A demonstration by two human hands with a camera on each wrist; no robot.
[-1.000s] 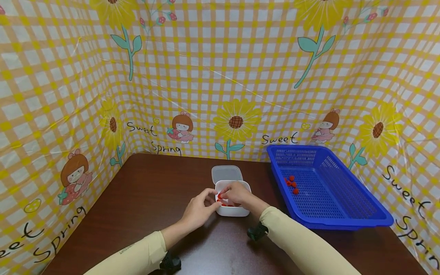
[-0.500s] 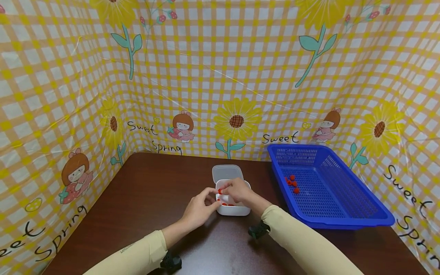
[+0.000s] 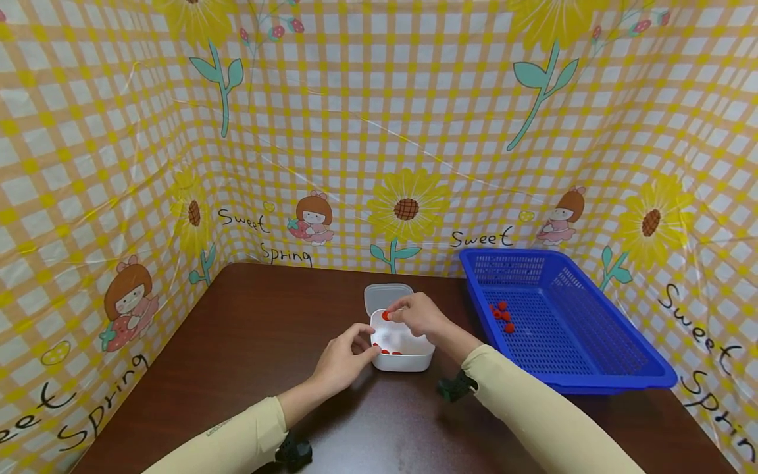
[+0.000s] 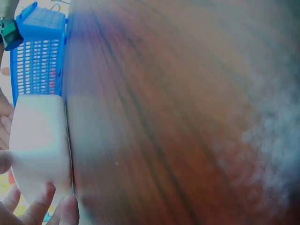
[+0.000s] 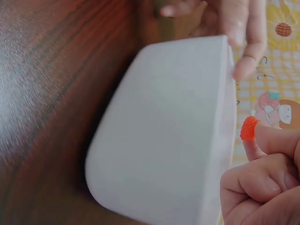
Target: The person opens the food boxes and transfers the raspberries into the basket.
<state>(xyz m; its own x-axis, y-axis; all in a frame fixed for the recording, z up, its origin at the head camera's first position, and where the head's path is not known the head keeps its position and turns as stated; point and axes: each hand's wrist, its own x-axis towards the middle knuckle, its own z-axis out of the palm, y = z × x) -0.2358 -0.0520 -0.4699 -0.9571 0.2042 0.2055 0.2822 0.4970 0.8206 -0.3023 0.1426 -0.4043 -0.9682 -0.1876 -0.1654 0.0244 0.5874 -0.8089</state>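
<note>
The right hand [image 3: 418,314] pinched a red, raspberry-shaped piece [image 5: 249,128] near the far rim of a white, rounded plastic box [image 3: 404,363], which the left hand [image 3: 340,357] touched with relaxed fingers.

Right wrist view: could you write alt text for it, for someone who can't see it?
A right hand pinches a small red bumpy piece beside a white box. A left hand is at the box's upper corner, with a dark tabletop on the left and patterned cloth behind.

Sleeves [image 3: 539,409] are pale ylw, wrist cams [image 3: 294,453] blk
</note>
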